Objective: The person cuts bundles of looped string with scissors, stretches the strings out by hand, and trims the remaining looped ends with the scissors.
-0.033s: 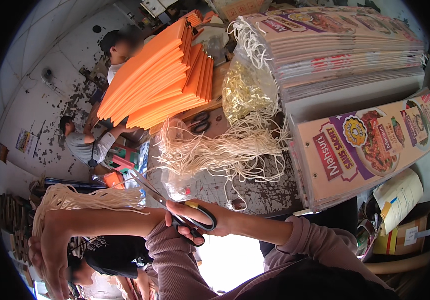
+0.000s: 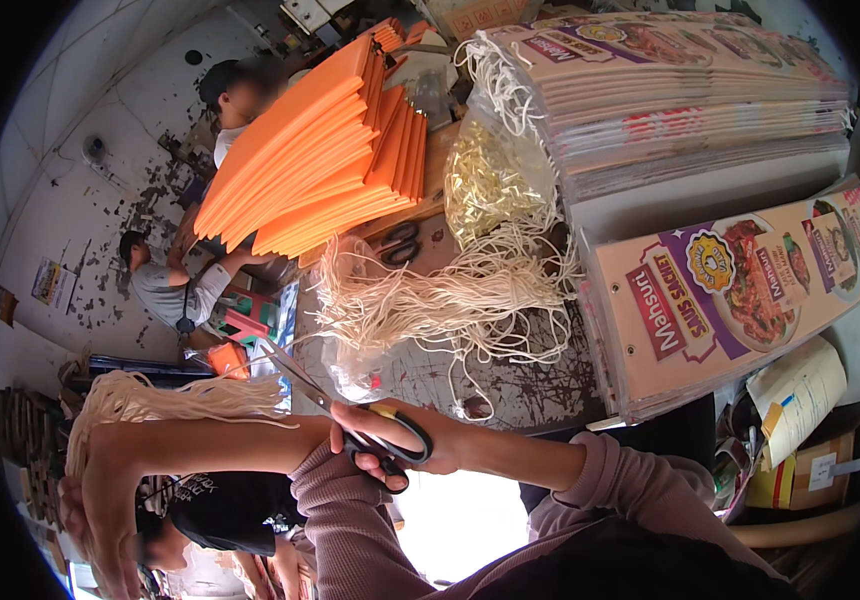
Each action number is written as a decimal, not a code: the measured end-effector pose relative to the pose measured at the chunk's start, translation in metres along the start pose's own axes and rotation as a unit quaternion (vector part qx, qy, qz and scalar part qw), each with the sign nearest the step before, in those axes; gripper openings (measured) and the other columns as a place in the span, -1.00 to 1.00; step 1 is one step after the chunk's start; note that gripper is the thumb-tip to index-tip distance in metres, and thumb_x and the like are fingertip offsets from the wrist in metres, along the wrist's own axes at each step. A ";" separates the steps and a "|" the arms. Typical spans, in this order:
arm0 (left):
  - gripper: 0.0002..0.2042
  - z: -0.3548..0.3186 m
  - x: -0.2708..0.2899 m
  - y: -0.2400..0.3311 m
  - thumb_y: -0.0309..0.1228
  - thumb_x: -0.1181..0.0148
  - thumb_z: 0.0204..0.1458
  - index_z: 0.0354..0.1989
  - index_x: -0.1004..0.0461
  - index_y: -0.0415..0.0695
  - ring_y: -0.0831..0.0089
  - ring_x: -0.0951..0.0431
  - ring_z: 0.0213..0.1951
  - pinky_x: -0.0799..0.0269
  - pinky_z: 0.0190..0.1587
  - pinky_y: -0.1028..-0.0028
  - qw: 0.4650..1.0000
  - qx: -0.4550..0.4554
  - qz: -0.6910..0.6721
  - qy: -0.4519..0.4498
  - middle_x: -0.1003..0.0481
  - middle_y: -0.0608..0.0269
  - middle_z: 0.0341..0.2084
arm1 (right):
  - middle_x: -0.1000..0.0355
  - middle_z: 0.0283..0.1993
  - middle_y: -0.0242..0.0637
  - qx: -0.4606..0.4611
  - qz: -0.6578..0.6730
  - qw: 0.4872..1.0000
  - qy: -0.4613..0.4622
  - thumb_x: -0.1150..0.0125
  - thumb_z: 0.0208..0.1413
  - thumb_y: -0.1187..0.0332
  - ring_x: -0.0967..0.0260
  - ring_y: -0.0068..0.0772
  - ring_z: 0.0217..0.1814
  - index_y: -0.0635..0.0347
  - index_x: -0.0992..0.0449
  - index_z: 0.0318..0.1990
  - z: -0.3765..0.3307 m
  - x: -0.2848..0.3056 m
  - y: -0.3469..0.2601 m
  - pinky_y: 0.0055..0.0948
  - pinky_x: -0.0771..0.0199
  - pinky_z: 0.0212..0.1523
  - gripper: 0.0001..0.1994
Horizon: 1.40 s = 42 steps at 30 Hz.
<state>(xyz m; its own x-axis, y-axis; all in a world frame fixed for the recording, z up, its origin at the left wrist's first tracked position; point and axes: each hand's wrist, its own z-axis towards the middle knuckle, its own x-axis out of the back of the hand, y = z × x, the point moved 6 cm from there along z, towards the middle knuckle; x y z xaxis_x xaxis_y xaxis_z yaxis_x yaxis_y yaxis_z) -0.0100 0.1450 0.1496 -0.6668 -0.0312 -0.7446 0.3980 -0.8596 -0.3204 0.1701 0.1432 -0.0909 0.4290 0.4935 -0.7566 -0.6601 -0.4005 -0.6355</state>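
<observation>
My right hand [image 2: 405,437] is closed round the handles of a pair of scissors [image 2: 300,378], black with yellow on the grips. Their metal blades point up and left, over the table's near left corner. My left arm reaches out to the left, and a bundle of off-white cords [image 2: 175,398] lies along its far side. The cords run behind the bent wrist to my left hand [image 2: 100,525], which grips them; part of its fingers is hidden. A loose heap of similar cords [image 2: 430,300] lies on the scratched table [image 2: 540,385], beyond my right hand.
Orange folded sheets [image 2: 320,150] are stacked at the back. A bag of gold-coloured pieces [image 2: 495,180] stands beside a second pair of black scissors [image 2: 400,243]. Printed hanging packs [image 2: 740,270] are piled at the right. People work at the left, one [image 2: 235,515] close to my left arm.
</observation>
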 end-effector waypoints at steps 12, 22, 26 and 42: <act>-0.70 0.001 0.012 0.010 0.00 0.23 0.01 -0.34 -0.13 0.02 0.59 -0.03 -0.81 0.07 -0.80 0.60 1.000 -0.021 -0.007 0.022 -0.04 0.35 -0.82 | -0.10 -0.74 -0.48 -0.003 0.010 1.000 0.020 0.08 -0.10 -0.16 -0.03 -0.70 -0.81 0.23 -0.26 -0.49 -0.005 -0.005 -0.002 -0.71 -0.05 -0.85 -0.48; -0.66 -0.057 0.031 0.022 -0.18 0.13 -0.01 -0.32 -0.33 -0.27 0.69 0.01 -0.69 0.15 -0.69 0.66 0.934 0.279 0.094 -0.202 -0.03 0.45 -0.75 | -0.15 -0.79 -0.42 0.107 -0.185 0.973 0.089 -0.05 -0.02 0.17 -0.07 -0.68 -0.87 0.22 -0.30 -0.43 -0.037 0.007 -0.011 -0.67 -0.02 -0.87 -0.73; -0.63 -0.143 0.045 0.019 -0.22 0.03 -0.02 -0.18 -0.27 -0.31 0.78 0.00 -0.71 0.14 -0.69 0.78 0.787 0.494 0.122 -0.348 -0.33 0.27 -0.43 | -0.14 -0.78 -0.43 0.091 -0.187 0.975 0.074 -0.04 -0.01 0.21 -0.07 -0.68 -0.87 0.20 -0.30 -0.43 -0.045 0.012 -0.005 -0.66 -0.03 -0.86 -0.77; -0.78 -0.251 0.061 0.044 -0.34 -0.07 -0.07 -0.37 -0.36 -0.27 0.78 -0.12 -0.77 0.10 -0.77 0.79 0.574 0.679 0.008 -0.457 -0.36 0.33 -0.69 | -0.12 -0.73 -0.47 0.188 -0.104 0.972 0.093 0.06 0.05 0.22 -0.05 -0.72 -0.80 0.21 -0.25 -0.46 -0.055 0.018 -0.014 -0.71 -0.04 -0.84 -0.77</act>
<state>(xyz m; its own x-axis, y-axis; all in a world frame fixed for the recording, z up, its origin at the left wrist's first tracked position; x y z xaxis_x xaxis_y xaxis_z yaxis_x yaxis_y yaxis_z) 0.1249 0.2333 -0.0575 -0.9690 0.2348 0.0771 -0.0358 -0.4420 0.8963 0.2214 0.1152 -0.1039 0.6584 0.3721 -0.6542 -0.7105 0.0206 -0.7034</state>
